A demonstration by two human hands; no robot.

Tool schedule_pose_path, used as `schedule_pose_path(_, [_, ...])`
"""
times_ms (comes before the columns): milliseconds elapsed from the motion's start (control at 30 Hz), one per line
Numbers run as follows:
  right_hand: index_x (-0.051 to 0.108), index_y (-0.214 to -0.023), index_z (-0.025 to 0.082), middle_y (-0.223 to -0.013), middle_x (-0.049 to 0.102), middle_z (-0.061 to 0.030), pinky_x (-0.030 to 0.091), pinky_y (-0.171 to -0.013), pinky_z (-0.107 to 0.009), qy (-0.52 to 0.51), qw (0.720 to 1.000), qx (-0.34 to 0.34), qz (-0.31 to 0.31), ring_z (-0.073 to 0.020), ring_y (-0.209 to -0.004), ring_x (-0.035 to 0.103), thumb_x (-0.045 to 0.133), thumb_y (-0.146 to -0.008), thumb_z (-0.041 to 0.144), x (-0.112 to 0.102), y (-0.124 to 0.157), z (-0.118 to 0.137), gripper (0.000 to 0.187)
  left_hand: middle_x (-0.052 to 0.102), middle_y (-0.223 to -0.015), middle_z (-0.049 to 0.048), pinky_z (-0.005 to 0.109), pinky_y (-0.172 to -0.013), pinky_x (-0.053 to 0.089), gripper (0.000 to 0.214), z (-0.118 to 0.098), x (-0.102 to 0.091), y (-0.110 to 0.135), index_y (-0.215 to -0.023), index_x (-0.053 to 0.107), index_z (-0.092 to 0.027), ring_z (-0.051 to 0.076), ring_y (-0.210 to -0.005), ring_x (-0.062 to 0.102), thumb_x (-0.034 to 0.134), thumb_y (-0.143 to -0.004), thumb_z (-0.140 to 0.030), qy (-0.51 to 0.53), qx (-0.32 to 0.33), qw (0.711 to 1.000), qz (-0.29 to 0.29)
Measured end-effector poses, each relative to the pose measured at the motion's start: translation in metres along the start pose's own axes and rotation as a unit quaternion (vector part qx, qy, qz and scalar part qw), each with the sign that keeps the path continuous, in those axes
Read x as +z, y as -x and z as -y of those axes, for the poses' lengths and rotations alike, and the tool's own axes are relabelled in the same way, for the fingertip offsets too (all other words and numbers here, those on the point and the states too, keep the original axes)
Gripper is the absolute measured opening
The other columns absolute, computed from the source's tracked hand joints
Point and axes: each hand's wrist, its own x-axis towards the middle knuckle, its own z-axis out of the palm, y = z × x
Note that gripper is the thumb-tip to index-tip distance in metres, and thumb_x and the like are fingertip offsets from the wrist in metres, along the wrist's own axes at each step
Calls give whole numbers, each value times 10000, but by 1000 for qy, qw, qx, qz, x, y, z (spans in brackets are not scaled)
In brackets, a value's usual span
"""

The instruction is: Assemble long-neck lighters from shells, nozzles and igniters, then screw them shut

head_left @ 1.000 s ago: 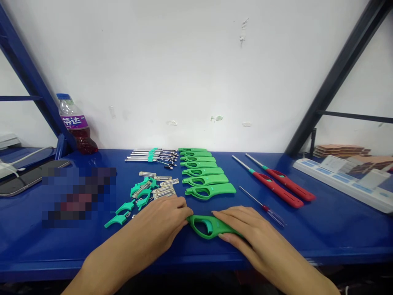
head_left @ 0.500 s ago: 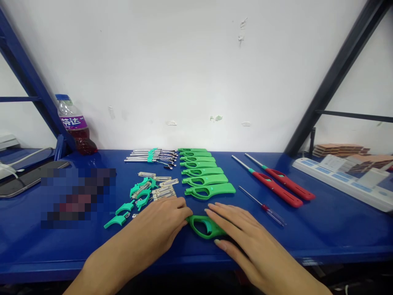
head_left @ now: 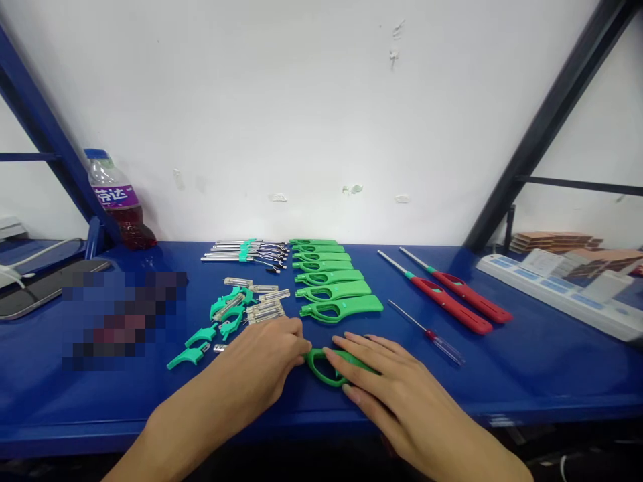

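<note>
A green lighter casing [head_left: 329,382] with a loop-shaped trigger opening lies near the table's front edge. My left hand [head_left: 271,351] is closed, pinching the casing's narrow front end. Over its handle lies my right hand [head_left: 382,378], thumb on the near side and fingers across the top, holding it. Behind my hands, a column of similar green casings [head_left: 346,308] stretches toward the wall. Teal triggers [head_left: 201,336] and clear, pale small tanks [head_left: 266,311] lie left of them. Metal lighter tubes with wires [head_left: 246,252] are stacked further back.
A screwdriver [head_left: 442,347] with a clear handle lies to the right, beside two red lighters [head_left: 452,304]. A white power strip [head_left: 557,298] sits at far right. On the left are a drink bottle [head_left: 120,201], a phone [head_left: 55,289] and a blurred-out patch.
My right hand has slid slightly left along the casing, its fingers now covering part of the trigger opening. My left hand keeps its pinch. The view has shifted slightly.
</note>
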Motion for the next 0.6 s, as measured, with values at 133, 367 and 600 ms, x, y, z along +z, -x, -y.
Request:
schedule_pose_path(133, [488,-1640,367,-1706,462,49,426,-1291,-508,-23,1000,17,-1,-222,-1566,481,485,-1161,393,0,1,1,480,675,-929,36,332,-749,449,316,0,-2,0,-870,726,-194,208,-827,656,513,-1023,-19,4,-1,1000,-5])
schedule_pose_path(367, [503,-1629,398,-1682,511,34,438,-1279,-515,-79,996,33,-8,-258,-1565,481,518,-1143,473,3,3,-7,492,676,-973,30,330,-777,467,258,-7,-7,2,-941,771,-212,214,-882,671,581,-1056,-83,14,-16,1000,-2])
schedule_pose_path(600, [479,-1621,445,-1610,615,33,455,-1270,-483,-133,989,52,-38,-247,-1532,528,578,-1120,460,8,10,-11,511,690,-958,14,339,-755,440,212,-4,-4,1,-956,770,-216,206,-876,667,635,-1020,-64,-18,43,999,-24])
